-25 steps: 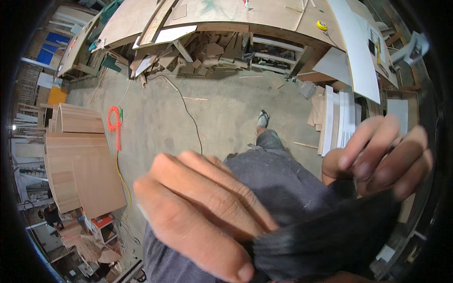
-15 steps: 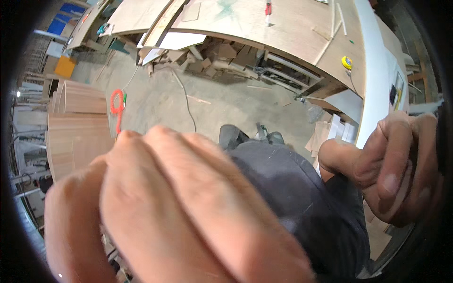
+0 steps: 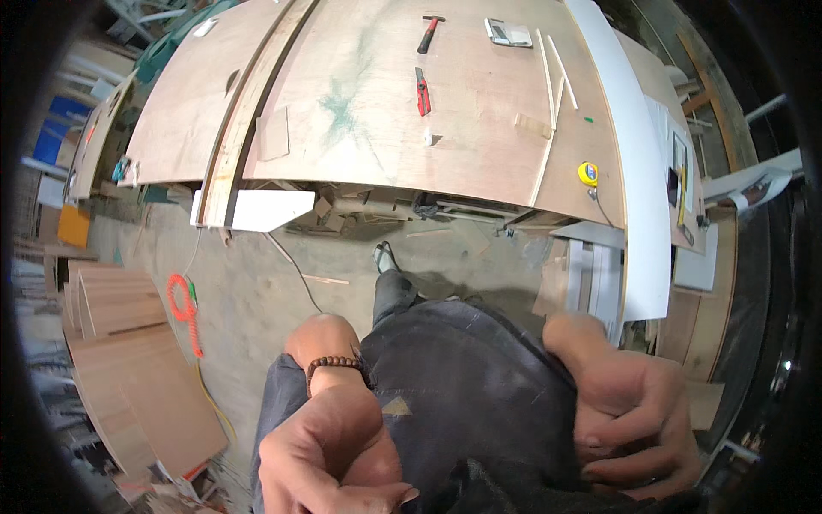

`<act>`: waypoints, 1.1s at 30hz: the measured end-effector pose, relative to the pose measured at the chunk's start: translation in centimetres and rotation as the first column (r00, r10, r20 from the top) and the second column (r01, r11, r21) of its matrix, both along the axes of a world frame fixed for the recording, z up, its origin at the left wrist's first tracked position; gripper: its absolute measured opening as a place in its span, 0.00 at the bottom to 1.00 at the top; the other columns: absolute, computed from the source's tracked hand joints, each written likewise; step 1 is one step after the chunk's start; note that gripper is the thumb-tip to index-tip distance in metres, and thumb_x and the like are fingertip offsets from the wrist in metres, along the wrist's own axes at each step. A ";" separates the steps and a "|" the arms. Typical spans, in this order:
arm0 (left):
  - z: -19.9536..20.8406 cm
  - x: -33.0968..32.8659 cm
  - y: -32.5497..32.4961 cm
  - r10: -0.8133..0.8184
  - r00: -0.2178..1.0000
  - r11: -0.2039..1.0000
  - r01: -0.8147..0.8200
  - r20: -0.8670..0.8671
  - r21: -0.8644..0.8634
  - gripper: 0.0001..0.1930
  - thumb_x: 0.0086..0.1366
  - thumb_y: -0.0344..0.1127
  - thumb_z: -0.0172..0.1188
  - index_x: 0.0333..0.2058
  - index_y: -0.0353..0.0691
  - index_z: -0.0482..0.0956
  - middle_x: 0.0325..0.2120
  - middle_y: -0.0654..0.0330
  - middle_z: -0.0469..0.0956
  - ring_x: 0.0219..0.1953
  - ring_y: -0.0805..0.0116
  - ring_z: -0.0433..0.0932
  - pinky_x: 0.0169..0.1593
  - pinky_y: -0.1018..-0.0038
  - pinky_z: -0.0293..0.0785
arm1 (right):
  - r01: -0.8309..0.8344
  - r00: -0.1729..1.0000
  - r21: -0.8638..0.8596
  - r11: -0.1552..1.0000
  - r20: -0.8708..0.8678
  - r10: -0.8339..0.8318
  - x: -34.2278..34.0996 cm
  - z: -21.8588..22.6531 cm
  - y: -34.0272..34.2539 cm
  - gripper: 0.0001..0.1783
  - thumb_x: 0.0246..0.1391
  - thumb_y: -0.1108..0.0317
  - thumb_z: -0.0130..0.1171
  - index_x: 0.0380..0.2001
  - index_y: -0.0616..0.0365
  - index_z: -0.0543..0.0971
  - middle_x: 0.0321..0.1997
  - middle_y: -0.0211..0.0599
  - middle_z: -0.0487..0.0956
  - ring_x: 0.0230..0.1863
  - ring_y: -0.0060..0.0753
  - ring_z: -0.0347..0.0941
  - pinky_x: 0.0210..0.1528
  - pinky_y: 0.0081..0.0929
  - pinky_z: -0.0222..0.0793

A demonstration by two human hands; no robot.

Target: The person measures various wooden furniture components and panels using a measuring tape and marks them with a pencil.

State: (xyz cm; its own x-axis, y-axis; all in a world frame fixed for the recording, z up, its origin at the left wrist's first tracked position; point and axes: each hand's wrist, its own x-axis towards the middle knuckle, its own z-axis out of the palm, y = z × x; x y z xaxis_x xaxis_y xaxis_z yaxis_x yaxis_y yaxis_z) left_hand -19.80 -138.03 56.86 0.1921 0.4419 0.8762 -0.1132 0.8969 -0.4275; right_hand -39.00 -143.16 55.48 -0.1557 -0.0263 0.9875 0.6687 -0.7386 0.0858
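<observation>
My left hand is low in front of my body, wearing a brown beaded bracelet at the wrist. Its fingers are loosely bent, and nothing shows in them. To the right, my right hand hangs beside my dark clothing with its fingers half curled and slightly apart; it appears to hold nothing. Both hands are well short of the plywood table. On the table lie a hammer with a red and black handle, a red utility knife and a yellow tape measure.
A long timber crosses the table's left part, and a white panel runs along its right side. Thin wooden strips lie nearby. Wood boards stand at left near an orange coiled hose. Offcuts lie under the table.
Both hands have come down from close to the camera toward my body. The view has shifted, so more of the tabletop and its tools shows.
</observation>
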 end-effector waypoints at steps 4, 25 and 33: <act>0.5 7.3 -4.5 0.031 1.000 0.997 -0.031 0.001 -0.073 0.07 0.60 0.21 0.56 0.34 0.41 0.70 0.26 0.72 0.72 0.26 0.84 0.75 0.25 0.85 0.72 | 0.149 0.989 -0.014 0.989 -0.012 -0.149 2.9 1.9 -3.5 0.05 0.52 0.71 0.63 0.32 0.51 0.78 0.29 0.21 0.80 0.28 0.12 0.77 0.28 0.12 0.75; -22.4 14.3 -23.9 0.018 0.993 -0.364 -0.105 0.119 0.925 0.21 0.71 0.33 0.57 0.59 0.36 0.65 0.33 0.60 0.73 0.28 0.76 0.71 0.30 0.79 0.70 | 0.987 0.090 0.110 0.118 -0.982 0.165 16.6 -40.4 -26.7 0.41 0.48 0.49 0.71 0.63 0.47 0.67 0.55 0.49 0.70 0.60 0.52 0.66 0.62 0.46 0.63; -38.5 9.9 -27.0 0.045 0.947 -0.728 -0.187 0.318 0.660 0.25 0.69 0.40 0.59 0.59 0.35 0.66 0.36 0.56 0.76 0.31 0.72 0.74 0.33 0.76 0.71 | 0.908 0.341 0.342 0.240 -0.939 0.051 11.1 -43.9 -32.8 0.14 0.53 0.64 0.65 0.42 0.54 0.80 0.45 0.40 0.77 0.46 0.50 0.77 0.45 0.44 0.73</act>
